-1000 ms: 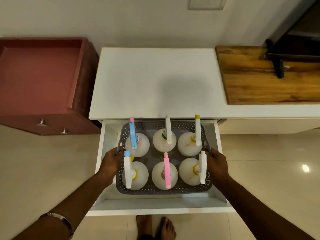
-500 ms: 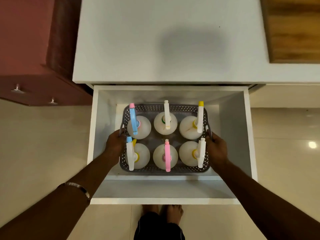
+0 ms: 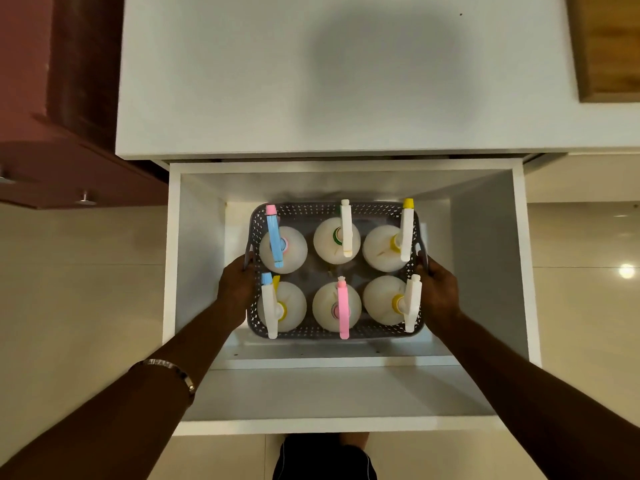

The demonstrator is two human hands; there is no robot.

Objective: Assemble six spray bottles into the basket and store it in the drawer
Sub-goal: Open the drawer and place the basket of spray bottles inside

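Note:
A grey perforated basket (image 3: pixel 311 331) sits low inside the open white drawer (image 3: pixel 346 426), near the drawer's floor. Several white spray bottles stand in it in two rows, among them one with a blue trigger (image 3: pixel 275 237) at the back left and one with a pink trigger (image 3: pixel 342 308) at the front middle. My left hand (image 3: pixel 235 287) grips the basket's left handle. My right hand (image 3: pixel 438 289) grips the right handle. Whether the basket rests on the drawer floor I cannot tell.
The white countertop (image 3: pixel 311 81) lies above the drawer. A wooden board (image 3: pixel 609 46) is on it at the far right. A dark red cabinet (image 3: pixel 52 133) with metal knobs stands at the left. My feet show on the tiled floor below the drawer front.
Both hands have lowered the basket from the drawer's top edge deep into the drawer. My head has leaned forward and down over it.

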